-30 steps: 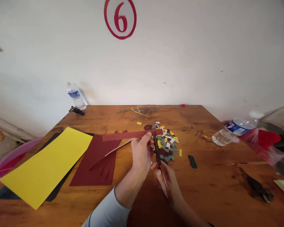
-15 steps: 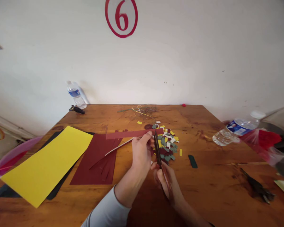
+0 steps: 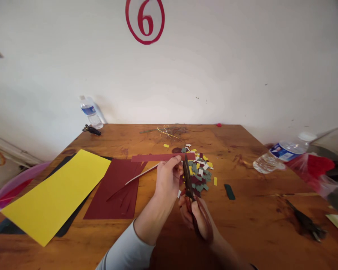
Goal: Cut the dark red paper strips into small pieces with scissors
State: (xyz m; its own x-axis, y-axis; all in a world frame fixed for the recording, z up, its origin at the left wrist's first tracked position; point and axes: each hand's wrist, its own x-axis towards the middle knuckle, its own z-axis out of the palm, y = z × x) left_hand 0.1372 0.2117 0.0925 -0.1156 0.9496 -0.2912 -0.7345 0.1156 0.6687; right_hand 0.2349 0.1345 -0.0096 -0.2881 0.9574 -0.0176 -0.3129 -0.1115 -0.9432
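Note:
Pinched in my left hand [image 3: 169,178] is a dark red paper strip [image 3: 150,157], stretched out level to the left. My right hand [image 3: 198,217] grips a pair of scissors [image 3: 188,180] with dark blades and brownish handles. The blades point away from me and cross the strip just right of my left fingertips. Beneath and beyond the blades lies a pile of small cut paper pieces [image 3: 204,174] in grey-green, white, yellow and dark red. Left of my left hand, dark red sheets [image 3: 109,198] lie with several narrow strips on top.
A yellow sheet [image 3: 56,195] overlaps dark sheets [image 3: 67,225] at the left. Water bottles stand at back left [image 3: 91,112] and right [image 3: 281,152]. Thin wires [image 3: 171,131] lie at the back, pliers [image 3: 305,221] at the right, a dark green piece [image 3: 229,191] nearer the middle.
The scissor handles have spread apart in my right hand. The red strip has shifted a little to the right and is more level. The sheets and the bottles stay put.

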